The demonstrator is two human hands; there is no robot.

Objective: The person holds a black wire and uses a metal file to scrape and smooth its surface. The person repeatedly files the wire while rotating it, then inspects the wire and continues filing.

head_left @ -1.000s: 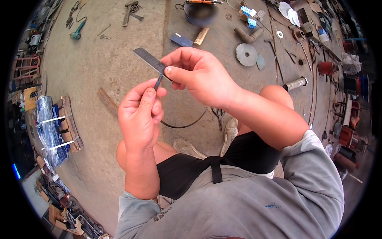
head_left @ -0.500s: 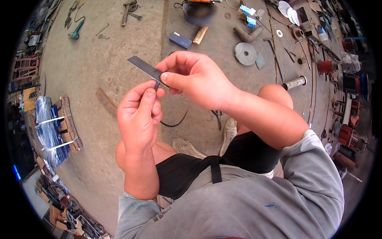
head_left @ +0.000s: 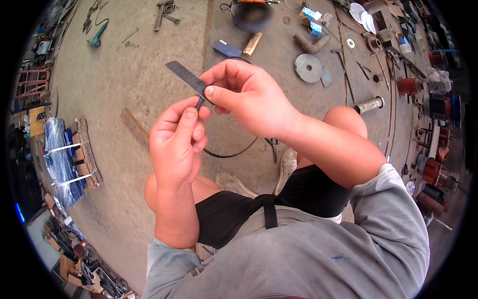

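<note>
My right hand [head_left: 251,97] is closed, thumb against fingers, on a flat dark metal blade [head_left: 185,77] with a slanted end that points up and to the left. Below it my left hand [head_left: 174,142] pinches a thin black cable [head_left: 200,103] between thumb and fingertips. The cable's short tip sticks up against the blade's lower edge, close to my right thumb. A black cable curve [head_left: 229,155] comes out below my left hand and passes under my right forearm. Fingers hide the rest of both held pieces.
Ahead on the concrete floor lie a dark blue box [head_left: 227,49], a wood block [head_left: 252,44], a grey disc [head_left: 308,68] and a pipe elbow [head_left: 312,45]. A rusty flat bar [head_left: 133,124] is left of my hands, pliers [head_left: 273,148] by my shoe. A wrapped bundle [head_left: 62,159] stands far left.
Both hands have shifted slightly right, and the blade has tilted more steeply. More of the black cable's curve shows beneath my hands. The grips stay the same.
</note>
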